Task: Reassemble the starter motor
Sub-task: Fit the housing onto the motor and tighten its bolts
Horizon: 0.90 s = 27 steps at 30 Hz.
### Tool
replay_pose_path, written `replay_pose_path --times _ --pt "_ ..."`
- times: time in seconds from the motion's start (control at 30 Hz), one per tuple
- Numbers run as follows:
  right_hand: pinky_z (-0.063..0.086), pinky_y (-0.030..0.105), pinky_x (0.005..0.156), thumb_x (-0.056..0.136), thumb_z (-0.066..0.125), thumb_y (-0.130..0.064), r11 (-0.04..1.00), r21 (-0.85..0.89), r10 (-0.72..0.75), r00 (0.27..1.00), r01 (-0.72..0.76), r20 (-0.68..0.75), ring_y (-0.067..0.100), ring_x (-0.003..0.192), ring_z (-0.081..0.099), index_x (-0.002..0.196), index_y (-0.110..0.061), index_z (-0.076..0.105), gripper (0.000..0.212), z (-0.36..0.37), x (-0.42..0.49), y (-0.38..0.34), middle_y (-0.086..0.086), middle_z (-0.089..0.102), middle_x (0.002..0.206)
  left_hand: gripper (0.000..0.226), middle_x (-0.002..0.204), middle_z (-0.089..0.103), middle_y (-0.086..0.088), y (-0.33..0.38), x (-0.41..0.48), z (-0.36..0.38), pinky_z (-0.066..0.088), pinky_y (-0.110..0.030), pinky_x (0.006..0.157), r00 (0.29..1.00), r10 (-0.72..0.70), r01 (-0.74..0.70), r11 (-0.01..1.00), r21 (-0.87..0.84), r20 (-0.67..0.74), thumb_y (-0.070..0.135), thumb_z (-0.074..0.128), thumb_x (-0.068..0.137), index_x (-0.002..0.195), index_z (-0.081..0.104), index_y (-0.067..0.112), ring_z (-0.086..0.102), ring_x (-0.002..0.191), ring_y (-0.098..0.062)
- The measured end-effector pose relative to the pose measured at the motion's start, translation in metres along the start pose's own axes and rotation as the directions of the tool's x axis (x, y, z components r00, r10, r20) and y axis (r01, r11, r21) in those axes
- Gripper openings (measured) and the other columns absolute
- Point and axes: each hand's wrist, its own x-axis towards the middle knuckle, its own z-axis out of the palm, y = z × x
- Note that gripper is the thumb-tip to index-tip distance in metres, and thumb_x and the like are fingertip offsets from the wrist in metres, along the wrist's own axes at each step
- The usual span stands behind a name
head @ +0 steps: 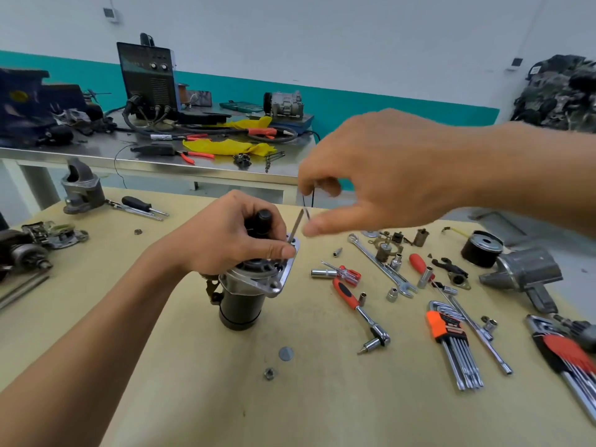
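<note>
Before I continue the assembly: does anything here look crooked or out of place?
The thin bolt in the flange of the starter motor leans to the right instead of standing straight. A loose nut and a small disc lie on the table before it.

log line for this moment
bolt: in flange hole | left hand: grips motor | right hand: over bolt, grip unclear

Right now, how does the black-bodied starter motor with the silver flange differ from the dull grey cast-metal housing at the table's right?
The black-bodied starter motor stands upright; the dull grey cast-metal housing lies on its side. The left hand grips the motor's top; no hand touches the housing. The motor is black with a bright flange; the housing is grey throughout. Both rest on the tan table.
</note>
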Motion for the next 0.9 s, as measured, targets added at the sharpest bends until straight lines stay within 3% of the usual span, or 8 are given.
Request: replay_pose_path --times 0.13,0.23,0.33,0.47,0.6,0.67,0.77,0.9 --pt "0.038 0.030 0.068 0.089 0.015 -0.062 0.952 -0.232 -0.180 0.978 0.200 0.104 0.014 0.103 0.053 0.118 -0.029 0.059 0.063 0.001 0.003 0.000 -0.011 0.058 0.102 0.020 0.069 0.069 0.003 0.000 0.005 0.001 0.051 -0.024 0.062 1.000 -0.007 0.007 1.000 0.011 0.010 0.035 0.082 0.075 0.076 0.071 0.019 0.064 0.064 -0.014" --pt "0.045 0.037 0.062 0.094 0.012 -0.056 0.968 -0.185 -0.164 0.986 0.168 0.033 0.021 0.078 0.055 0.087 -0.023 0.058 0.057 0.009 0.012 -0.007 -0.003 0.055 0.078 0.024 0.069 0.068 0.003 0.000 0.004 0.000 0.052 -0.029 0.060 1.000 0.000 0.000 1.000 -0.006 0.013 0.039 0.085 0.075 0.077 0.070 0.021 0.064 0.064 -0.017" --pt "0.034 0.027 0.048 0.107 0.035 -0.037 0.988 0.122 0.098 0.995 -0.095 -0.018 0.013 0.053 0.038 0.063 -0.019 0.045 0.048 0.026 0.029 -0.007 -0.001 0.043 0.059 0.029 0.075 0.070 -0.005 0.000 0.002 -0.001 0.056 -0.045 0.069 1.000 0.014 -0.014 1.000 0.005 0.021 0.041 0.085 0.075 0.081 0.071 0.015 0.067 0.072 -0.028" --pt "0.025 0.018 0.036 0.101 0.052 -0.028 0.381 0.736 0.429 0.812 -0.560 0.396 0.010 0.041 0.036 0.069 -0.010 0.061 0.037 0.037 0.039 0.001 -0.004 0.047 0.047 0.022 0.074 0.071 -0.003 0.000 0.003 -0.002 0.055 -0.039 0.067 1.000 0.007 -0.007 1.000 0.008 0.022 0.039 0.080 0.074 0.076 0.071 0.019 0.067 0.070 -0.024" --pt "0.044 0.021 0.057 0.101 0.046 -0.051 0.963 0.245 0.135 0.988 -0.114 -0.074 0.004 0.064 0.056 0.092 -0.019 0.071 0.041 0.035 0.022 0.017 -0.011 0.063 0.073 0.022 0.074 0.071 -0.005 -0.002 0.005 -0.003 0.055 -0.041 0.068 0.999 0.014 -0.014 1.000 0.007 0.045 0.036 0.080 0.077 0.078 0.071 0.016 0.067 0.070 -0.026" --pt "0.043 0.029 0.067 0.098 0.036 -0.059 0.991 -0.029 -0.134 0.984 0.132 -0.116 0.013 0.089 0.058 0.111 -0.022 0.069 0.051 0.024 0.015 0.022 -0.007 0.065 0.094 0.026 0.074 0.070 -0.004 -0.003 0.005 -0.004 0.055 -0.039 0.068 0.998 0.028 -0.028 1.000 0.001 0.058 0.039 0.083 0.077 0.080 0.071 0.016 0.067 0.070 -0.025" --pt "0.036 0.031 0.064 0.097 0.027 -0.057 0.951 -0.225 -0.214 0.977 0.211 0.013 0.020 0.098 0.053 0.111 -0.019 0.066 0.056 0.017 0.014 0.022 -0.003 0.062 0.096 0.028 0.075 0.071 -0.004 -0.005 0.005 -0.006 0.056 -0.035 0.066 0.997 0.036 -0.036 0.999 0.001 0.065 0.043 0.081 0.075 0.079 0.072 0.017 0.068 0.070 -0.023" --pt "0.040 0.033 0.056 0.102 0.038 -0.044 0.989 0.130 0.063 0.996 -0.071 0.064 0.010 0.053 0.044 0.070 -0.009 0.061 0.053 0.025 0.015 0.000 0.001 0.049 0.059 0.030 0.076 0.071 -0.004 -0.008 0.006 -0.008 0.056 -0.034 0.067 0.998 0.039 -0.038 0.999 -0.019 0.041 0.045 0.082 0.074 0.078 0.071 0.017 0.068 0.070 -0.024"
